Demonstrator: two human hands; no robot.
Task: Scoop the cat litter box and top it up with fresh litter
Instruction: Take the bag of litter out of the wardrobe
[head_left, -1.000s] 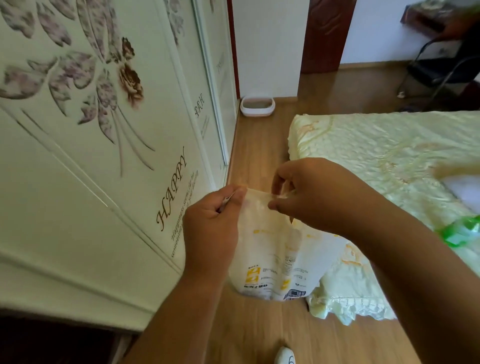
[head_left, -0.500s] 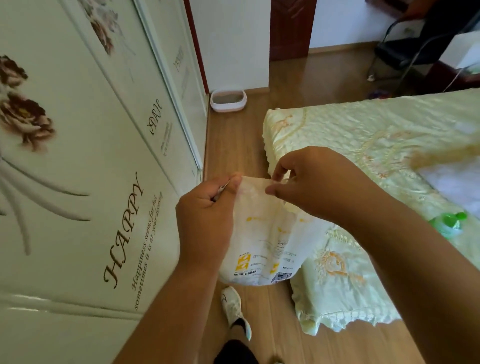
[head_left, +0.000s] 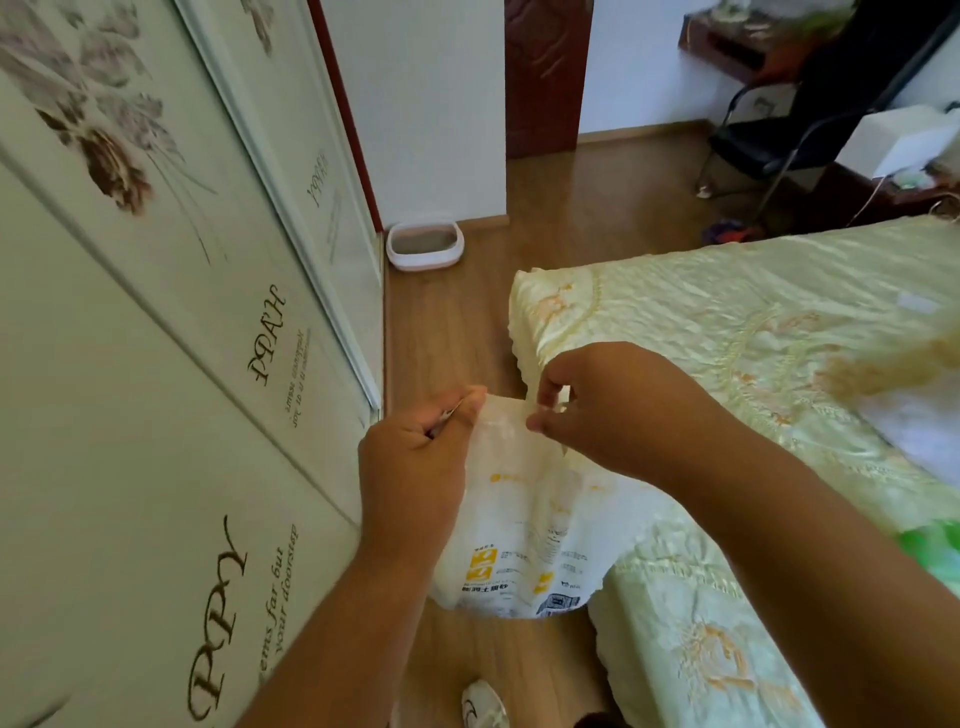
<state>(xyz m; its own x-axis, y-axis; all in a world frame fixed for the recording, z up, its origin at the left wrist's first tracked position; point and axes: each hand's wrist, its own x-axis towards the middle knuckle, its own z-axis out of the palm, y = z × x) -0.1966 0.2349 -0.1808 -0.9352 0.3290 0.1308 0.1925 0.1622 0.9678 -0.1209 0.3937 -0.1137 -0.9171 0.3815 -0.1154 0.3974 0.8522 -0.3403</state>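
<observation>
Between wardrobe (head_left: 156, 364) and bed (head_left: 727, 332), we reach both forearms forward, our left hand (head_left: 415, 467) and right hand (head_left: 613, 410) raised together. Hanging beneath them is the cat litter bag (head_left: 524, 545), each hand pinching its top edge with curled fingers. Far ahead, the litter box (head_left: 425, 245) sits on the floor.

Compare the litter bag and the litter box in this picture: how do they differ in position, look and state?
The litter bag is held up, both hands pinching its top edge: left hand, right hand. The litter box sits on the floor, far off by the wardrobe. The bag is soft, crinkled and printed; the box is a rigid, plain tray. Both are pale.
</observation>
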